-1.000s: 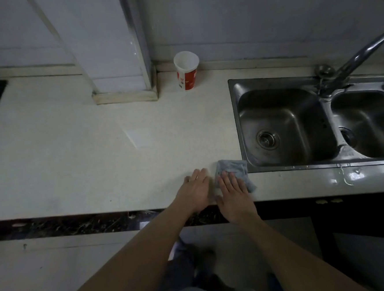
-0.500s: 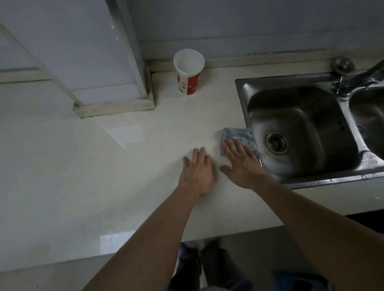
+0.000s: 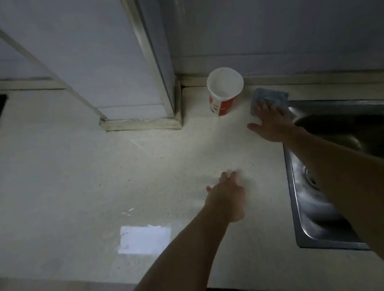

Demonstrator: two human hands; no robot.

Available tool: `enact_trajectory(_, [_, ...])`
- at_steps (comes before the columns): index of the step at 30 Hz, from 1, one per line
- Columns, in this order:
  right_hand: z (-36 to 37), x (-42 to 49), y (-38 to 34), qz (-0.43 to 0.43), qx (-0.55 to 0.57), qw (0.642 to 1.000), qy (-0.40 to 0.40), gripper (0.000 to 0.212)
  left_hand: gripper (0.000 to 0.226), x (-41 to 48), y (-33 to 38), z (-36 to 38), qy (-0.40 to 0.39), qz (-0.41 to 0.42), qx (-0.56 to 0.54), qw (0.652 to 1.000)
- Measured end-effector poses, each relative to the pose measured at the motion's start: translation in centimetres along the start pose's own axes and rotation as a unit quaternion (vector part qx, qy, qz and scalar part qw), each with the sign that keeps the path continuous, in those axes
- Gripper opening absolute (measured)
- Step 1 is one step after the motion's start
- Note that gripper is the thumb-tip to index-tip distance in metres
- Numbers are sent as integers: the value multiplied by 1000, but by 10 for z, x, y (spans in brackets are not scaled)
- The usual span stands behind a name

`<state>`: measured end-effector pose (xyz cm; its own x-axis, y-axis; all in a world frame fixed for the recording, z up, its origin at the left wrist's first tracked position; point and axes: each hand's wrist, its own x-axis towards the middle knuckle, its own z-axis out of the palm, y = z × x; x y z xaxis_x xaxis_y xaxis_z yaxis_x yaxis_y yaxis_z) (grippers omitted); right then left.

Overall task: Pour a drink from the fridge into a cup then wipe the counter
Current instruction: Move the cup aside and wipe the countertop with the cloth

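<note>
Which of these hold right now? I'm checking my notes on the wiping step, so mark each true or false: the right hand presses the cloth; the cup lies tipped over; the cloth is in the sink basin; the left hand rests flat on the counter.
1. The right hand presses the cloth: true.
2. The cup lies tipped over: false, it stands upright.
3. The cloth is in the sink basin: false, it lies on the counter, by the cup.
4. The left hand rests flat on the counter: true.

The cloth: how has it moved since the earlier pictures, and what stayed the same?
The right hand has pushed the blue cloth away from the counter's front edge to the back wall, beside the paper cup. The hand is flat on it as before; nothing was let go. The left hand stays resting on the counter. The cup has not moved.
</note>
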<state>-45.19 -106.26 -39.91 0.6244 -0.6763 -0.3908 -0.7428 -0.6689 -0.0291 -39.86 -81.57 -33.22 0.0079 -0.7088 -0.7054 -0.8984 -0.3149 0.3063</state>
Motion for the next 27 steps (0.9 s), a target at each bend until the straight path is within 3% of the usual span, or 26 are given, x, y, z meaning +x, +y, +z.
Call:
enact_trajectory(6, [-17, 47, 13, -2, 15, 1000, -7, 83, 34, -2, 1, 3, -12, 9, 21, 1000])
enact_trajectory(16, [-26, 53, -4, 22, 49, 998, -43, 93, 44, -7, 3, 15, 13, 5, 48, 999])
enact_trajectory(23, [-15, 38, -33, -78, 40, 996, 4, 92, 72, -15, -2, 32, 37, 10, 63, 997])
enact_trajectory(27, [-11, 33, -53, -92, 28, 995, 15, 88, 73, -16, -6, 33, 41, 11, 32, 999])
